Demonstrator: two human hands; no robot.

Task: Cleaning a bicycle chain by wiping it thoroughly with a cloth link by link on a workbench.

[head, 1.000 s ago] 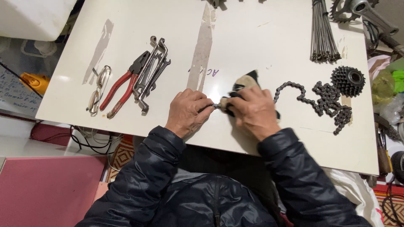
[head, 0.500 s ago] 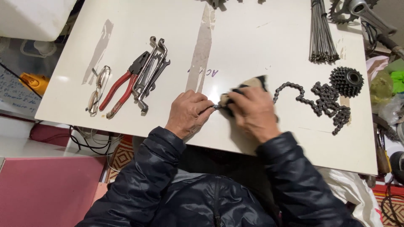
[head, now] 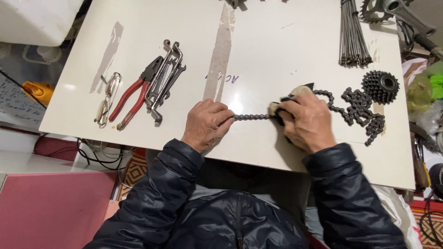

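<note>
A dark bicycle chain (head: pixel 251 117) lies stretched across the near part of the white table (head: pixel 277 55). My left hand (head: pixel 205 124) pinches its near end flat against the table. My right hand (head: pixel 307 122) is closed around a soiled cloth (head: pixel 300 91) wrapped over the chain. Between the two hands a short straight run of links shows. Past my right hand the chain piles up in loops (head: pixel 362 110) beside a black sprocket cassette (head: pixel 380 86).
Red-handled pliers (head: pixel 134 97), several wrenches (head: pixel 166 78) and a pair of glasses (head: pixel 106 98) lie at the left. A bundle of spokes (head: pixel 353 34) and a crank with chainring (head: pixel 397 11) sit at the far right. A strip of tape (head: pixel 221 50) runs down the tabletop.
My right hand has slid the cloth to the right along the chain, away from my left hand, exposing a straight run of links between them. The left hand stays put.
</note>
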